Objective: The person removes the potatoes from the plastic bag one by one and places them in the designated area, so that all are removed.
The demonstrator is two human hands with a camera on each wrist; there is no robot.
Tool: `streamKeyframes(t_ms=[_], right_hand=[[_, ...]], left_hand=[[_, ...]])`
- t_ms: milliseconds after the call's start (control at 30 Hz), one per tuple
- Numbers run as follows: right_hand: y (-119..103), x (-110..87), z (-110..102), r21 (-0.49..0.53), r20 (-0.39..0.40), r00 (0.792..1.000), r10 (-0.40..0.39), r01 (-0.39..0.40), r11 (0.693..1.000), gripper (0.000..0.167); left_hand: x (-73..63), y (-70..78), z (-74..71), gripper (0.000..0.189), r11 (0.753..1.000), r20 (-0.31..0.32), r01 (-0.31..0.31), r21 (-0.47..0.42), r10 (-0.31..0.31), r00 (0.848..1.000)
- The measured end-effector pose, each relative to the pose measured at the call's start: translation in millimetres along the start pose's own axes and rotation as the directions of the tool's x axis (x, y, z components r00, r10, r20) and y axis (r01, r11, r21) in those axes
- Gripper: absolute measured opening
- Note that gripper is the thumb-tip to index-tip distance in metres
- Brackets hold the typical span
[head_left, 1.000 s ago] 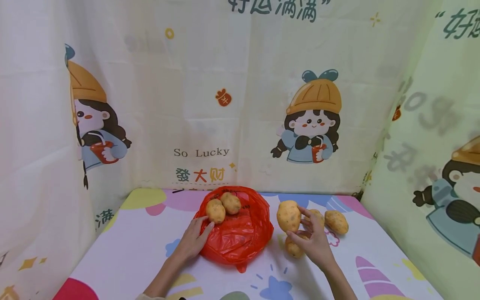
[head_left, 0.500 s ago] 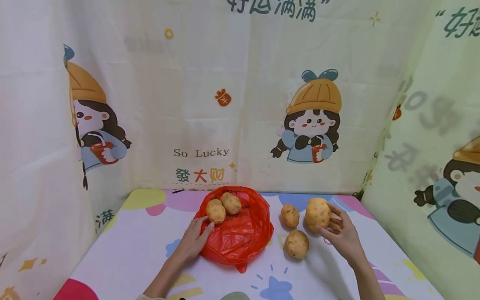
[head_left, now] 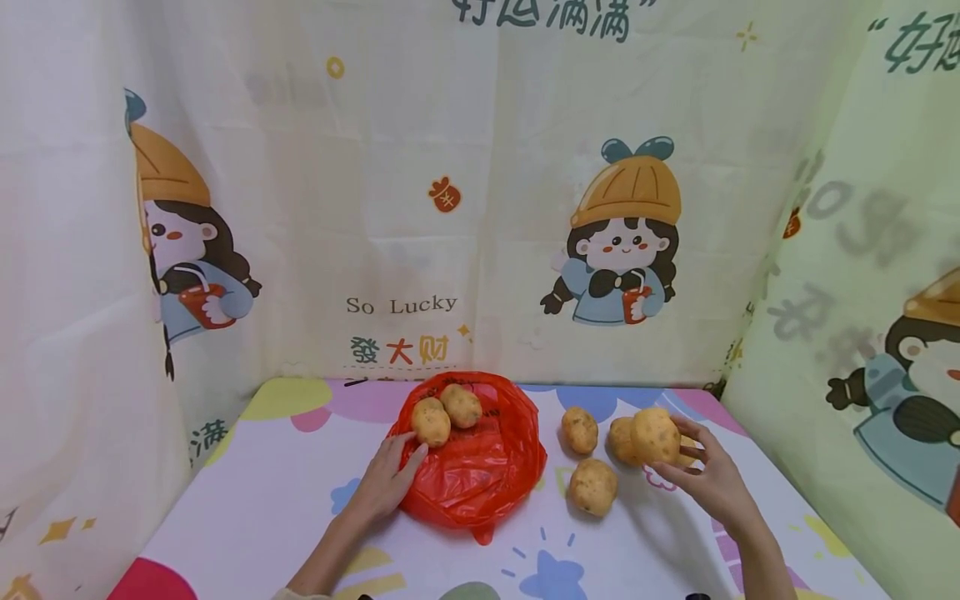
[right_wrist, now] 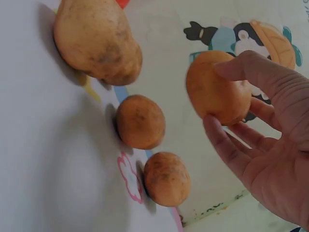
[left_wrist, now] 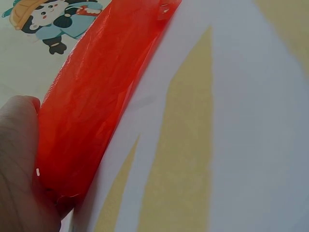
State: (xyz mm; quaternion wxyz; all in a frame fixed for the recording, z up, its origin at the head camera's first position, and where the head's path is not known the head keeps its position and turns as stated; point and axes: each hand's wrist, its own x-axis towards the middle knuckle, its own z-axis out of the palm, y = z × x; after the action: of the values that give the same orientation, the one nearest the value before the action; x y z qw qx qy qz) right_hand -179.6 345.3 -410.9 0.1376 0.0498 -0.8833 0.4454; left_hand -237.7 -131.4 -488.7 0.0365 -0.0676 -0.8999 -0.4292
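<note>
In the head view, a potato [head_left: 655, 436] is pinched between the thumb and fingers of my right hand [head_left: 711, 479]. The right wrist view shows this held potato [right_wrist: 216, 88] raised off the table, apart from the others. My left hand [head_left: 386, 479] grips the left rim of an open red plastic bag [head_left: 476, 483], its thumb over the edge. Two potatoes lie inside the bag, a front one [head_left: 431, 422] and a back one [head_left: 462, 406]. From the left wrist, the bag's red side [left_wrist: 91, 96] rises beside the thumb.
Right of the bag lie several loose potatoes: a small one [head_left: 580, 431], a larger one in front [head_left: 593, 488], and another [head_left: 622, 442] partly behind the held potato. A patterned cloth covers the table [head_left: 247, 500]. Printed curtains [head_left: 390, 208] stand behind and at both sides.
My right hand has carried its potato rightward, from beside the bag to over the right-hand potatoes, and slightly lower over the last half second. The left hand and the bag stay put.
</note>
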Motion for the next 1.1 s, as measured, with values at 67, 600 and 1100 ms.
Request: streamKeyframes(t_ms=[67, 600, 1100], right_hand=[[1.7, -1.0, -3.6, -0.023, 0.028, 1.0, -0.001, 0.002, 1.0, 0.078], [3.1, -3.0, -6.3, 0.03, 0.018, 0.997, 0.069, -0.069, 0.997, 0.035], [-1.4, 5.6, 24.1, -0.085, 0.09, 0.996, 0.02, -0.012, 0.996, 0.065]], left_hand=[[-0.3, 0.2, 0.4, 0.062, 1.0, -0.002, 0.001, -0.004, -0.001, 1.0], [1.9, -1.0, 0.6, 0.06, 1.0, -0.003, -0.002, -0.003, 0.002, 1.0], [3.8, -3.1, 0.2, 0.064, 1.0, 0.025, 0.017, 0.009, -0.017, 1.0]])
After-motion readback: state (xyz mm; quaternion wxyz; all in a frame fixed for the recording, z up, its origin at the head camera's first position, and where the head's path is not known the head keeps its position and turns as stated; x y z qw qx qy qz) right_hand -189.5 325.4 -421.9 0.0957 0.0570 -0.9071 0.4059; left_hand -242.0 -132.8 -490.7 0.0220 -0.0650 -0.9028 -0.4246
